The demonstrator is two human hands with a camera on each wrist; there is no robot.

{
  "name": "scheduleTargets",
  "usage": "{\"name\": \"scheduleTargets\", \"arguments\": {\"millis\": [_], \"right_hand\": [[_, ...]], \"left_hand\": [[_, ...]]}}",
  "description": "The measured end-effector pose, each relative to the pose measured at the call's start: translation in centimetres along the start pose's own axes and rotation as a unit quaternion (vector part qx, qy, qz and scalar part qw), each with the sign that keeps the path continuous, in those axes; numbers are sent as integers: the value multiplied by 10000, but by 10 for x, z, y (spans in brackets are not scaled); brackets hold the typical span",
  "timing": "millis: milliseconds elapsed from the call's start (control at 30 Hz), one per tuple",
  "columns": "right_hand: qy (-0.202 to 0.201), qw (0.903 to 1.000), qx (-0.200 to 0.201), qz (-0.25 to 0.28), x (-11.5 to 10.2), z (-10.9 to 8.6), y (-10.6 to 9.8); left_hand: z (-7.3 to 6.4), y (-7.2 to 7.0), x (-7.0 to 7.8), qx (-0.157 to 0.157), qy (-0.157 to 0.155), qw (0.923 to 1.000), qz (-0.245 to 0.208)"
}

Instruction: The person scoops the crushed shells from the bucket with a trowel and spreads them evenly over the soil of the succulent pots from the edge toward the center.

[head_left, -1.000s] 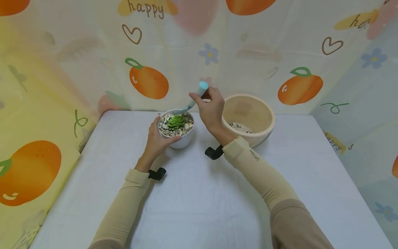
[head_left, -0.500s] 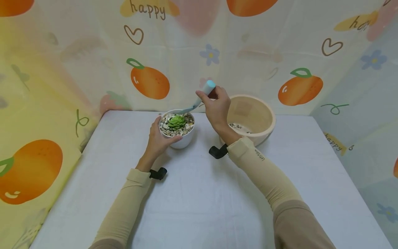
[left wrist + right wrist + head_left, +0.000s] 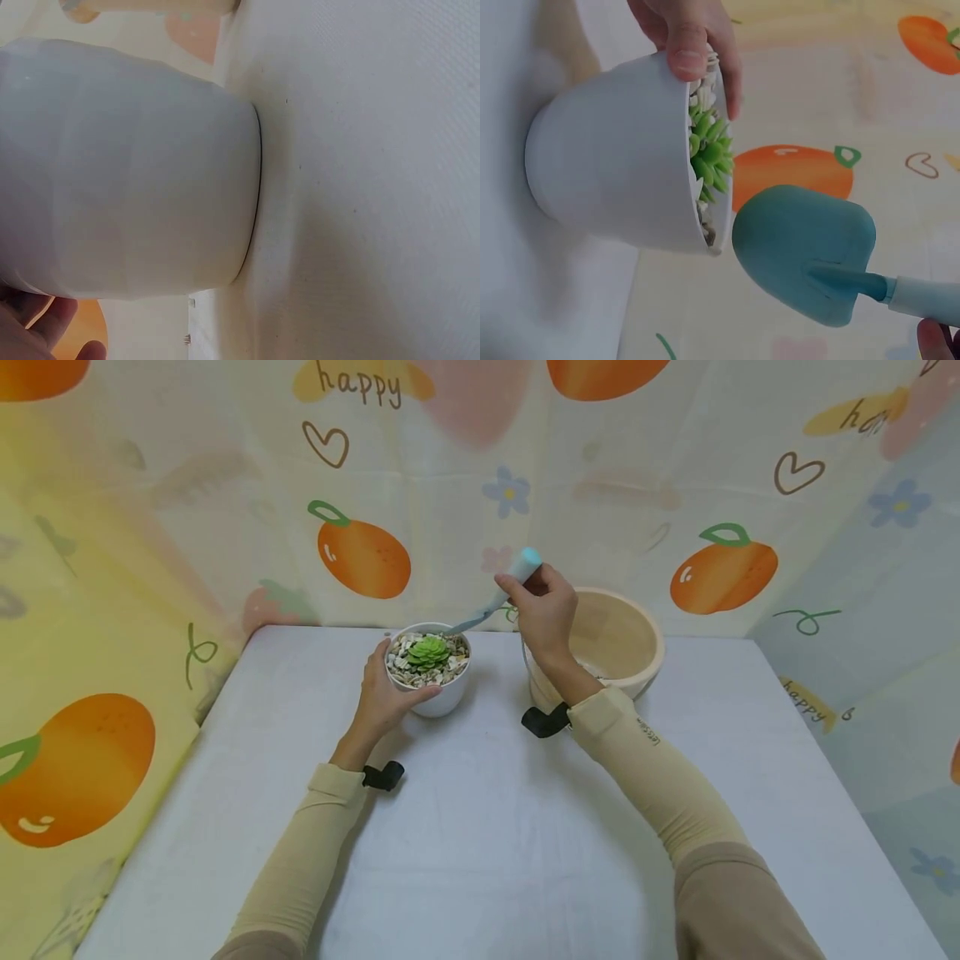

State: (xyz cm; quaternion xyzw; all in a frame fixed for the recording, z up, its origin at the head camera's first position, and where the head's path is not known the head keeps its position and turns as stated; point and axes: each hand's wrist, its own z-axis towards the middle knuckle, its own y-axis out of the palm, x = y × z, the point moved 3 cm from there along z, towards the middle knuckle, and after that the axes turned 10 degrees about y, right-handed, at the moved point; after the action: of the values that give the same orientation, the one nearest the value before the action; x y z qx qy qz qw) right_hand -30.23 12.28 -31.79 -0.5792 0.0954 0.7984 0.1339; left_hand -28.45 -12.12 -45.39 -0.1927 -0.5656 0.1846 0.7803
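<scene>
A small white flowerpot (image 3: 444, 699) stands upright on the table, filled with pale pebbles (image 3: 405, 672) around a green succulent (image 3: 428, 652). My left hand (image 3: 381, 700) grips this pot at its rim, thumb in front and fingers on the left side. My right hand (image 3: 548, 617) holds a light blue hand trowel (image 3: 519, 578) by its handle, tilted down to the left. In the right wrist view the trowel's blade (image 3: 802, 251) looks bare and sits just off the pot's rim. The left wrist view shows mainly the pot's white side (image 3: 135, 172).
A large cream pot (image 3: 651, 664) stands right of the small one, partly behind my right hand and forearm; little of its bottom shows. White cloth covers the table (image 3: 465, 852). A patterned curtain (image 3: 450, 485) hangs behind the table's back edge.
My right hand has moved right with the trowel, drawing its blade from over the pebbles to the small pot's back right rim. My left hand keeps its grip on the pot.
</scene>
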Motion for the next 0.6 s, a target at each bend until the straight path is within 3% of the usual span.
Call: {"name": "scheduleTargets", "arguments": {"millis": [600], "right_hand": [[369,9975,-174,578,-8,8,-30]], "left_hand": [[-1,0,1,-5,-39,10000,-54]]}}
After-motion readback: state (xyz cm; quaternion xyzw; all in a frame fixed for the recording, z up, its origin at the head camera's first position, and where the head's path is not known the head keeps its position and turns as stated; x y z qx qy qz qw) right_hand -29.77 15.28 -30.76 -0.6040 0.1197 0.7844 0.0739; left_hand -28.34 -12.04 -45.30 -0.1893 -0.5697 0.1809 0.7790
